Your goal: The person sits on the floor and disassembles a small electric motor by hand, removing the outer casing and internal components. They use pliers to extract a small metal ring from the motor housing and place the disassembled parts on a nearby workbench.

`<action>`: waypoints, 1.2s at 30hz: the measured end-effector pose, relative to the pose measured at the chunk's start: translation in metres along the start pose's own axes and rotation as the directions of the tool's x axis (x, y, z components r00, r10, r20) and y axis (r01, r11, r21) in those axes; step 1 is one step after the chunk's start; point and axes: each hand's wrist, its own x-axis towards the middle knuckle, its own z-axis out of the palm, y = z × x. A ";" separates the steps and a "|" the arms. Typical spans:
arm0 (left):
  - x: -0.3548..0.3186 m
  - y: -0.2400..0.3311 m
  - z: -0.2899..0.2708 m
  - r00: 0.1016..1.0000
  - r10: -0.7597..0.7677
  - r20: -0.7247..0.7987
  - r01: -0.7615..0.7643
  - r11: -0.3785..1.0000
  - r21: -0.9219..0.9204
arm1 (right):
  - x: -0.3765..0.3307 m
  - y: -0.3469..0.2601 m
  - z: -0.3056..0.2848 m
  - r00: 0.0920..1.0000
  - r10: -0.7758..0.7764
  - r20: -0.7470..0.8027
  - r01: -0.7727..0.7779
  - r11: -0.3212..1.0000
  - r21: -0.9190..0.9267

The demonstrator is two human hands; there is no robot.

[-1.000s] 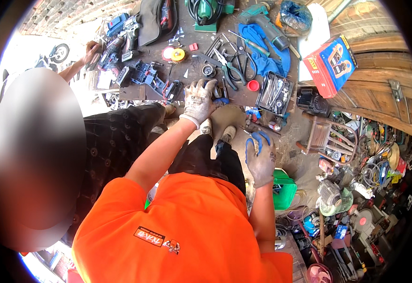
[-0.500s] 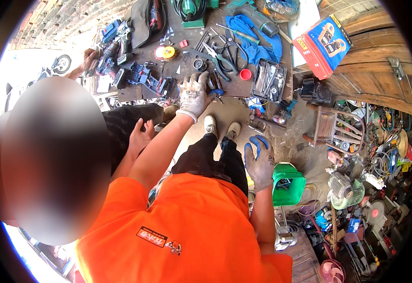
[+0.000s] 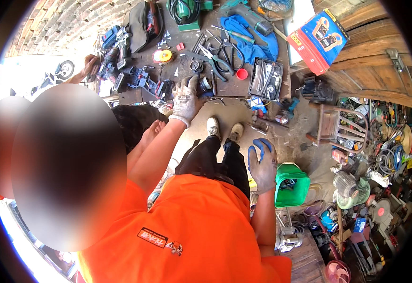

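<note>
My left hand (image 3: 186,101), in a grey-white work glove, rests at the front edge of the workbench (image 3: 142,96), its fingers laid over the edge and nothing seen in them. Close beside it are a black tool part (image 3: 165,88) and a dark round roll (image 3: 205,84). Farther in lie blue-handled pliers (image 3: 215,61), scissors (image 3: 226,49) and a black ring-shaped part (image 3: 196,66). My right hand (image 3: 263,167), gloved with a blue palm, hangs by my side near a green bucket (image 3: 292,185). Its fingers are loosely bent and apart, holding nothing visible.
Beside me on the left is another person, whose hand (image 3: 91,66) is by the drills (image 3: 107,66). A tray of bits (image 3: 266,79) and a red-blue box (image 3: 318,41) stand right. A wooden chair (image 3: 336,128) and motor (image 3: 347,186) crowd the floor.
My left hand has shifted slightly, and its blue thumb side shows less. The other person has leaned closer, with one hand now partly behind my left forearm. My right hand stays lowered.
</note>
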 end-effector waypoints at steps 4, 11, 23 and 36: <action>-0.001 -0.001 0.001 0.999 0.013 -0.040 -0.014 1.000 -0.028 | 0.000 0.000 -0.001 1.000 -0.017 -0.013 0.017 1.000 0.004; -0.003 0.003 -0.006 1.000 -0.005 -0.026 0.006 0.999 0.046 | -0.001 0.004 -0.006 0.999 -0.014 -0.032 0.014 1.000 0.023; 0.000 -0.004 -0.012 0.999 0.007 -0.035 -0.004 0.998 0.070 | 0.007 0.021 -0.026 0.999 -0.053 0.013 0.052 0.998 0.041; 0.005 -0.001 -0.012 0.990 0.023 -0.138 -0.020 1.000 0.024 | -0.002 0.035 -0.026 1.000 -0.011 -0.023 0.012 0.999 0.043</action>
